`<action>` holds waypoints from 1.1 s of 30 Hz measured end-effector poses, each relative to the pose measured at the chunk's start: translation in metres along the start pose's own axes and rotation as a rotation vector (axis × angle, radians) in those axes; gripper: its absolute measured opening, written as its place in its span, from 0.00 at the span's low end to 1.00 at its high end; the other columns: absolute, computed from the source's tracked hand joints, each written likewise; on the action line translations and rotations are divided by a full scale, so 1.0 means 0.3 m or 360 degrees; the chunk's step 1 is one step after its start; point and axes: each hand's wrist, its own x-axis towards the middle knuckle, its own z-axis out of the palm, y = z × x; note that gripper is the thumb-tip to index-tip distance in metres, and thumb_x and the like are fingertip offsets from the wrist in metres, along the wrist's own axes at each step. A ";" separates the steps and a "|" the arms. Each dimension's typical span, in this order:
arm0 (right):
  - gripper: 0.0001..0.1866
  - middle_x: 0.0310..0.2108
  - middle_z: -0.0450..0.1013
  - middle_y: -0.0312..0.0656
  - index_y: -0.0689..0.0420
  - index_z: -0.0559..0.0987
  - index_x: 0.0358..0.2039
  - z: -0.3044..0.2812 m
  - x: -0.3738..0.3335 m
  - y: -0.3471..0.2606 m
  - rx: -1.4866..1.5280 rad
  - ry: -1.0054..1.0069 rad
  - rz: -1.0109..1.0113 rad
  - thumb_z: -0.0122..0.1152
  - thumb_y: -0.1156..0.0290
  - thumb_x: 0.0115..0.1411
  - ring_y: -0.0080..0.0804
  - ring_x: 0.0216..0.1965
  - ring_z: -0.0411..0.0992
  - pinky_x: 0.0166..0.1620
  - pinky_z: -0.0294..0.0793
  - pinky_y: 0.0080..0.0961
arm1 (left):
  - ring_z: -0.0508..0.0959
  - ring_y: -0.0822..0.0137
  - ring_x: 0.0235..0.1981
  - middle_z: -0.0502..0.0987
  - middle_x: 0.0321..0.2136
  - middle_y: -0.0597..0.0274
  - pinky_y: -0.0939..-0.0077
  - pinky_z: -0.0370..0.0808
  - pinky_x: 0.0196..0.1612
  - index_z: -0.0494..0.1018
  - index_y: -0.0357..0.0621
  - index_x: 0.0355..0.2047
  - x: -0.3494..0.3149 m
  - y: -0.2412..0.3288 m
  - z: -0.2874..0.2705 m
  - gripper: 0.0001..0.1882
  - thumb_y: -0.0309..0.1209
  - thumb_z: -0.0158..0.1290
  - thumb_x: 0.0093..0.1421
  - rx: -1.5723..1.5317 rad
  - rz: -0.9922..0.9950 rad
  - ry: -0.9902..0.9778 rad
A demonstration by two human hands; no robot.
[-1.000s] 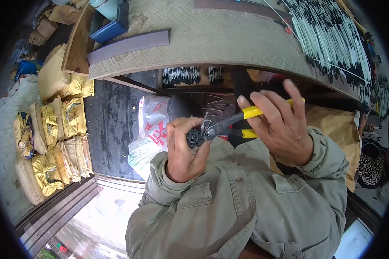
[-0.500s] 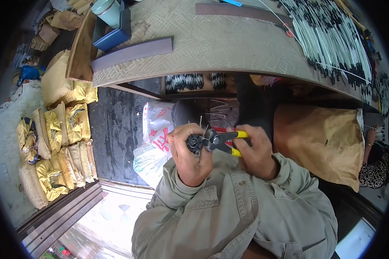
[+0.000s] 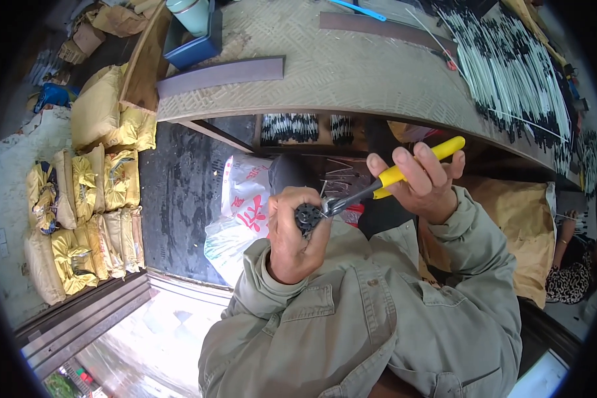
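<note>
Left hand (image 3: 292, 235) is curled tight around a small dark round part (image 3: 307, 215), thumb and fingers pinching it in front of the person's chest. Right hand (image 3: 423, 182) is wrapped around the yellow-handled pliers (image 3: 385, 179), fingers closed over both grips, and the metal nose meets the part's right edge (whether it actually bites I cannot tell, too small).

Part looks like hard metal or plastic, light, stiff, probably ridged at the rim, so it should not slip much; best held by the rim as now, leaving the face free for the nose. Pliers are rigid, and the coated handles give good grip far back for leverage.

Above the hands runs a workbench (image 3: 351, 66) with bundled white-and-black rods (image 3: 511, 73). Yellow sacks (image 3: 93, 199) sit stacked on the floor at left.
</note>
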 end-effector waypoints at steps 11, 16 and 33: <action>0.25 0.43 0.61 0.36 0.54 0.65 0.43 -0.029 -0.050 -0.124 0.0246 -0.0033 0.0292 0.67 0.73 0.45 0.30 0.45 0.65 0.59 0.46 0.45 | 0.69 0.59 0.32 0.70 0.30 0.55 0.71 0.61 0.39 0.63 0.38 0.35 -0.017 -0.008 0.012 0.20 0.12 0.51 0.40 -0.0048 -0.0090 0.0198; 0.12 0.38 0.63 0.37 0.52 0.72 0.29 -0.085 -0.038 -0.070 0.0722 -0.0295 0.0203 0.67 0.75 0.45 0.34 0.37 0.67 0.40 0.66 0.35 | 0.69 0.60 0.31 0.71 0.30 0.56 0.72 0.61 0.39 0.64 0.39 0.35 -0.026 -0.001 0.007 0.20 0.13 0.52 0.40 -0.0082 -0.0053 0.0177; 0.23 0.31 0.71 0.42 0.62 0.61 0.47 -0.171 -0.053 0.131 0.3989 -0.2808 0.1103 0.54 0.61 0.59 0.27 0.25 0.72 0.28 0.73 0.19 | 0.73 0.71 0.27 0.77 0.29 0.69 0.76 0.57 0.37 0.74 0.44 0.35 0.046 0.014 -0.035 0.29 0.43 0.66 0.31 -0.0359 0.0393 -0.0580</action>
